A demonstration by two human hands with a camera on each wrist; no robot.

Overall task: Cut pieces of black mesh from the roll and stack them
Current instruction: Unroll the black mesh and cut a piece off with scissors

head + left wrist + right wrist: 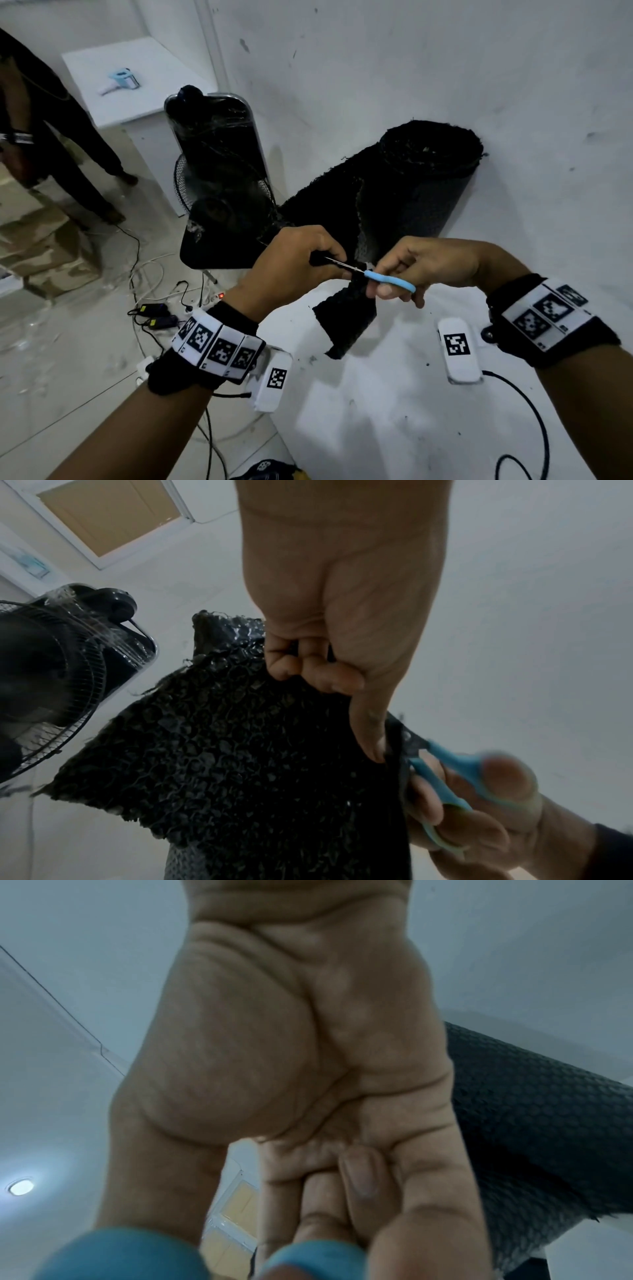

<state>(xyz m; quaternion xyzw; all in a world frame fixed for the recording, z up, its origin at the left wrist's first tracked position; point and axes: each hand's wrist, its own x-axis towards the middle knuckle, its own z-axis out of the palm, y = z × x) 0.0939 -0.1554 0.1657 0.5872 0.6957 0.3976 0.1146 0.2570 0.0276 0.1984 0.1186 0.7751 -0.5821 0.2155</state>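
Observation:
A thick roll of black mesh leans against the white wall, its loose end trailing down to my hands. My left hand grips the mesh strip by its edge, fingers curled round it. Below the hands a flap of mesh hangs over the white table. My right hand holds blue-handled scissors, fingers through the loops. The blades point left into the mesh beside my left thumb. The roll also shows behind my right palm.
A black fan stands left of the roll, next to a chair wrapped in plastic. Cables and a power strip lie on the floor. Another person's legs stand at far left by a white table.

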